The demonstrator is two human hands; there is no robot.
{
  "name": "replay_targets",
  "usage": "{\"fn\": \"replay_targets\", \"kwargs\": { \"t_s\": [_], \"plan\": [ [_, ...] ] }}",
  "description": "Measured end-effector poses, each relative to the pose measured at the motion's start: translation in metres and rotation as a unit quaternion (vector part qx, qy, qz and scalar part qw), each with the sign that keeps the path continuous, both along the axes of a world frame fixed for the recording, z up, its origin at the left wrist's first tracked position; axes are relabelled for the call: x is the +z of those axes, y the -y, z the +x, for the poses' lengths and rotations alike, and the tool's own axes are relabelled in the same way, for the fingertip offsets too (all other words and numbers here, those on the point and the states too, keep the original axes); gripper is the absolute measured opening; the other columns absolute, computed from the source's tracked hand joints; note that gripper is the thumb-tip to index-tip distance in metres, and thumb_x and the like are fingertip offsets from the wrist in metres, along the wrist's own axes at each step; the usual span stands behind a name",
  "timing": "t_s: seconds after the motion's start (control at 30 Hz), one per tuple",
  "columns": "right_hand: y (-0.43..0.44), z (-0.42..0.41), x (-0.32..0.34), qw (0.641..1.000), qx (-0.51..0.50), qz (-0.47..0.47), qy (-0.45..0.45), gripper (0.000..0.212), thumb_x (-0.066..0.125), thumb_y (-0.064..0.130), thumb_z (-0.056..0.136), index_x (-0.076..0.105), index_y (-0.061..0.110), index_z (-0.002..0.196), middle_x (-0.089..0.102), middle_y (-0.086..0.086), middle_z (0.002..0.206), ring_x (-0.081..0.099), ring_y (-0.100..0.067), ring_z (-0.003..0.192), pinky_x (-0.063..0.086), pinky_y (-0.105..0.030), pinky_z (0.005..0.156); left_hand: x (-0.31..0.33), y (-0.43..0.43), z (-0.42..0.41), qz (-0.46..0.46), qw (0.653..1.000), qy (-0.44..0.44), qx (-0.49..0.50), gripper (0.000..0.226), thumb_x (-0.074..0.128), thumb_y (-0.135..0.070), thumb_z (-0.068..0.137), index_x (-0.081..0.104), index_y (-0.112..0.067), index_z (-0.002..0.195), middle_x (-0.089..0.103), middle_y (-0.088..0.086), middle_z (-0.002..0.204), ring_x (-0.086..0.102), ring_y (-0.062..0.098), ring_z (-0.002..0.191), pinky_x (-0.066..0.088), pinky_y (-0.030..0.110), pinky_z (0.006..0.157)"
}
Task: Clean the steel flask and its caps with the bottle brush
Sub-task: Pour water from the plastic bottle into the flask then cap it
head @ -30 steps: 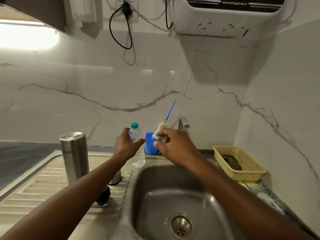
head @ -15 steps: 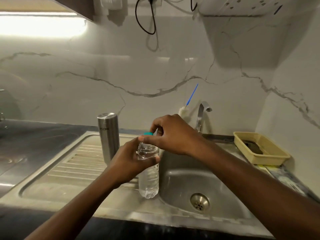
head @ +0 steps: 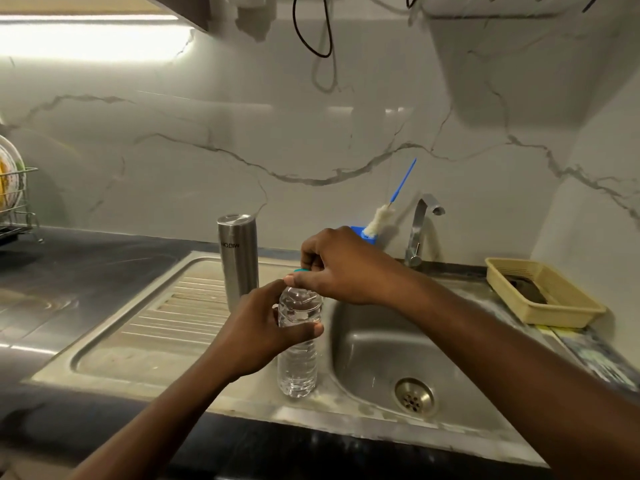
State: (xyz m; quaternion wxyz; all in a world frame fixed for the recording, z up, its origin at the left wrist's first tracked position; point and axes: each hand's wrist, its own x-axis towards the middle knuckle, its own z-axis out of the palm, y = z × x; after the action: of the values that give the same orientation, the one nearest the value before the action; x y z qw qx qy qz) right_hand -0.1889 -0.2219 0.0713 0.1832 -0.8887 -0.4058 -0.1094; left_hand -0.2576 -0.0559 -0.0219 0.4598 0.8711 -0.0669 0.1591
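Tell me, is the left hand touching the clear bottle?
Touching. The head view shows the left hand wrapping thumb and fingers round the bottle near its top.

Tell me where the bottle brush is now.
In the head view the bottle brush stands tilted in a blue cup behind the sink, just left of the tap and beyond the right hand.
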Motion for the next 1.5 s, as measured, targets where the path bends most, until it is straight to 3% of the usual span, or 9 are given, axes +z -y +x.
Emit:
{"fn": "replay_targets", "kwargs": {
  "t_s": [0.1,0.3,0.4,0.6,0.8,0.93,1.13,1.37,1.5],
  "plan": [
    [0.003,0.003,0.001,0.999,0.035,-0.014,-0.005,0.031,0.071,0.045,0.096,0.072,0.014,0.092,0.064,0.003,0.080,0.062,-0.014,0.076,0.049,-0.029,0.067,-0.002,-0.001,0.002,-0.004,1.000,-0.008,0.007,0.062,0.093,-0.043,0.075,0.066,-0.035,0.130,0.077,-0.018,0.113,0.075,0.000,0.100,0.063,0.038,0.091],
    [0.009,0.006,0.015,0.989,0.108,-0.102,-0.024,0.026,0.062,0.025,0.103,0.069,0.020,0.128,0.062,0.008,0.111,0.059,-0.008,0.098,0.046,-0.020,0.084,-0.006,-0.002,0.003,-0.007,1.000,-0.017,0.016,0.060,0.092,-0.047,0.073,0.066,-0.036,0.125,0.077,-0.021,0.109,0.073,-0.005,0.094,0.061,0.021,0.080],
    [0.011,0.008,0.022,0.985,0.117,-0.122,-0.030,0.030,0.064,0.026,0.102,0.067,0.023,0.132,0.065,0.010,0.117,0.061,-0.004,0.100,0.045,-0.013,0.082,-0.011,-0.003,0.002,-0.014,1.000,-0.011,0.019,0.061,0.092,-0.050,0.072,0.066,-0.037,0.126,0.076,-0.022,0.111,0.073,-0.004,0.097,0.062,0.026,0.084],
    [-0.001,0.011,0.014,0.991,0.077,-0.105,0.020,0.028,0.067,0.045,0.099,0.075,0.019,0.108,0.066,0.010,0.088,0.062,-0.006,0.077,0.039,-0.018,0.066,-0.012,-0.002,0.001,-0.014,1.000,0.001,0.012,0.070,0.092,-0.051,0.073,0.063,-0.038,0.135,0.076,-0.021,0.115,0.074,0.000,0.101,0.063,0.040,0.091],
    [0.004,0.011,0.030,0.982,0.127,-0.136,-0.023,0.028,0.070,0.024,0.099,0.074,0.022,0.127,0.070,0.010,0.113,0.065,-0.005,0.097,0.049,-0.013,0.081,-0.013,-0.003,0.002,-0.011,1.000,-0.009,0.016,0.061,0.091,-0.050,0.071,0.065,-0.041,0.125,0.076,-0.025,0.109,0.072,-0.007,0.097,0.061,0.023,0.084],
    [0.009,0.012,0.037,0.980,0.147,-0.122,-0.060,0.033,0.070,0.011,0.098,0.073,0.024,0.128,0.070,0.010,0.123,0.065,-0.004,0.110,0.056,-0.028,0.100,-0.012,-0.002,0.003,-0.020,1.000,-0.014,0.011,0.066,0.090,-0.054,0.068,0.065,-0.040,0.127,0.075,-0.024,0.110,0.071,-0.009,0.099,0.058,0.018,0.084],
    [0.047,0.013,0.036,0.995,0.069,0.032,-0.070,0.021,0.081,0.031,0.091,0.076,0.025,0.110,0.075,0.010,0.102,0.071,-0.005,0.095,0.060,-0.033,0.091,-0.013,-0.001,-0.002,-0.037,0.999,0.001,-0.009,0.068,0.093,-0.043,0.071,0.061,-0.040,0.130,0.072,-0.035,0.110,0.071,-0.010,0.101,0.055,0.007,0.079],
    [0.074,-0.002,-0.078,0.967,0.003,0.058,-0.248,0.017,0.091,0.025,0.079,0.077,0.023,0.089,0.078,0.007,0.088,0.073,-0.009,0.081,0.062,-0.038,0.083,-0.021,-0.011,-0.006,-0.071,0.997,-0.007,-0.024,0.068,0.089,-0.045,0.075,0.062,-0.031,0.135,0.076,-0.015,0.119,0.075,0.009,0.107,0.063,0.035,0.092],
    [0.066,-0.013,-0.133,0.959,-0.017,0.096,-0.265,0.022,0.094,0.028,0.073,0.076,0.020,0.083,0.078,0.004,0.084,0.074,-0.016,0.078,0.062,-0.041,0.078,-0.020,-0.015,-0.009,-0.065,0.998,-0.009,-0.011,0.058,0.083,-0.052,0.078,0.064,-0.035,0.130,0.077,-0.017,0.115,0.076,0.008,0.103,0.064,0.036,0.088]
  ]
}}
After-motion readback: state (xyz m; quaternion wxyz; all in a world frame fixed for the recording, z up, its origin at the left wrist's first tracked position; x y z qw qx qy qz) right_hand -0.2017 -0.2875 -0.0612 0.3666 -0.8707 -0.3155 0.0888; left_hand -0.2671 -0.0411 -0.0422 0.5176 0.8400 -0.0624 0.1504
